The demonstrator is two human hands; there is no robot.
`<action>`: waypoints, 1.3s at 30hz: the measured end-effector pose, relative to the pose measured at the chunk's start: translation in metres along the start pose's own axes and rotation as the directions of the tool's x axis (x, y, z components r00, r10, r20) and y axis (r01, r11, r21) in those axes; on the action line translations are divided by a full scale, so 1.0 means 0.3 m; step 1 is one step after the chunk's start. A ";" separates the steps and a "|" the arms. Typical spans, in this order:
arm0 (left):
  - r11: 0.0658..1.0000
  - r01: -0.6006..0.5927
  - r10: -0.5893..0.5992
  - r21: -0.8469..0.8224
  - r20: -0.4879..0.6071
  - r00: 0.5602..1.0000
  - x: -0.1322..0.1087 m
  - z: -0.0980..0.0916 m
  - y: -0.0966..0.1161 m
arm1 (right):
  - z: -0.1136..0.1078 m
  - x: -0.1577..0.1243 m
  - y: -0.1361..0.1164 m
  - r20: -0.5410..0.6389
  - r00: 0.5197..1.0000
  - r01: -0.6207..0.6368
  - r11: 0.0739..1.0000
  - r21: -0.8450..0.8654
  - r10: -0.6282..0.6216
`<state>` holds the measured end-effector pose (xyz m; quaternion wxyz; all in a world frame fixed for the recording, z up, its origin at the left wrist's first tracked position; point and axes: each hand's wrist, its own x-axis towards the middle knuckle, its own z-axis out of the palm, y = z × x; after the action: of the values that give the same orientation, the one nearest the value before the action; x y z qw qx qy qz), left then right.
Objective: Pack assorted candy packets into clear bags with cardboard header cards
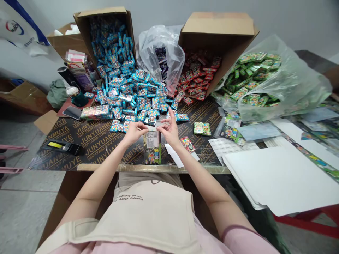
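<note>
In front of me a flat printed packet (152, 155) lies upright on the table, dark and green with a pale printed panel on its upper part. My left hand (134, 132) is closed in a pinch at the packet's top left corner. At the top right corner, my right hand (170, 131) pinches too, with one finger raised. A thin pale strip shows between the fingertips; whether it is the packet's flap cannot be made out. Just beyond the hands lie small blue boxes (144, 103) in a heap. White paper slips (174, 155) and a small red box (188, 144) rest beside my right wrist.
Cartons of blue boxes (106, 12) and red boxes (217, 24) stand behind. A clear bag of green boxes (299, 81) sits right, above a white card stack (283, 176). Two green boxes (202, 128) lie nearer. A black tape dispenser (62, 146) and phone (72, 112) are left.
</note>
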<state>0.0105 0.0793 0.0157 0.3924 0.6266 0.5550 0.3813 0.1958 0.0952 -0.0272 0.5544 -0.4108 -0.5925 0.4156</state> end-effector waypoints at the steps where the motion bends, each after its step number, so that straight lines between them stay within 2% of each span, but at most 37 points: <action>1: 0.998 -0.039 0.040 0.044 -0.005 0.999 -0.007 0.003 0.000 | -0.004 0.000 -0.004 -0.002 1.000 0.003 1.000 -0.016 -0.003; 4: 0.978 -0.131 0.134 0.163 -0.006 0.991 -0.019 0.009 -0.004 | -0.016 -0.003 -0.021 0.012 0.999 0.037 0.996 -0.081 -0.036; 8: 0.937 -0.221 0.222 0.270 0.027 0.975 -0.021 0.016 -0.017 | -0.035 -0.033 -0.036 0.079 0.986 0.163 0.962 -0.219 -0.148; 12: 0.869 -0.363 0.352 0.335 0.095 0.931 -0.032 0.023 -0.034 | -0.068 -0.060 -0.052 0.145 0.973 0.209 0.948 -0.239 -0.178; 15: 0.842 -0.417 0.410 0.343 0.098 0.907 -0.041 0.029 -0.048 | -0.096 -0.028 -0.096 0.165 0.970 0.215 0.950 -0.228 -0.180; 17: 0.850 -0.424 0.427 0.311 0.063 0.902 -0.044 0.034 -0.056 | -0.108 0.017 -0.142 0.150 0.972 0.214 0.949 -0.232 -0.182; 18: 0.866 -0.414 0.423 0.282 0.030 0.906 -0.046 0.038 -0.059 | -0.110 0.042 -0.164 0.169 0.971 0.202 0.954 -0.222 -0.167; 20: 0.905 -0.370 0.388 0.211 -0.051 0.920 -0.049 0.044 -0.060 | -0.105 0.085 -0.200 0.299 0.950 0.148 0.975 -0.167 -0.093; 21: 0.920 -0.347 0.366 0.181 -0.085 0.927 -0.051 0.047 -0.059 | -0.098 0.101 -0.210 0.391 0.919 0.106 0.986 -0.132 -0.046; 24: 0.934 -0.318 0.339 0.163 -0.118 0.934 -0.058 0.052 -0.049 | -0.068 0.124 -0.206 0.615 0.785 -0.042 0.996 -0.075 0.080; 25: 0.930 -0.323 0.345 0.176 -0.114 0.931 -0.061 0.052 -0.044 | -0.057 0.125 -0.197 0.648 0.753 -0.079 0.994 -0.076 0.109; 27: 0.919 -0.342 0.367 0.196 -0.111 0.923 -0.068 0.052 -0.034 | -0.039 0.126 -0.178 0.672 0.726 -0.122 0.989 -0.084 0.147; 31: 0.913 -0.364 0.389 0.184 -0.128 0.912 -0.076 0.064 -0.019 | -0.021 0.135 -0.154 0.674 0.721 -0.143 0.986 -0.081 0.160; 36: 0.941 -0.261 0.305 0.216 -0.201 0.931 -0.077 0.088 -0.008 | -0.016 0.137 -0.138 0.658 0.726 -0.191 0.978 -0.086 0.200; 37: 0.941 -0.247 0.294 0.233 -0.196 0.935 -0.075 0.089 -0.005 | -0.014 0.131 -0.132 0.640 0.735 -0.225 0.971 -0.084 0.225; 39: 0.937 -0.227 0.277 0.267 -0.166 0.947 -0.071 0.089 0.002 | -0.006 0.111 -0.118 0.557 0.781 -0.303 0.951 -0.055 0.281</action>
<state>0.0332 0.0563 0.0047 0.2019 0.6947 0.5492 0.4184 0.1951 0.1156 0.0170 0.2936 -0.3474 -0.6497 0.6091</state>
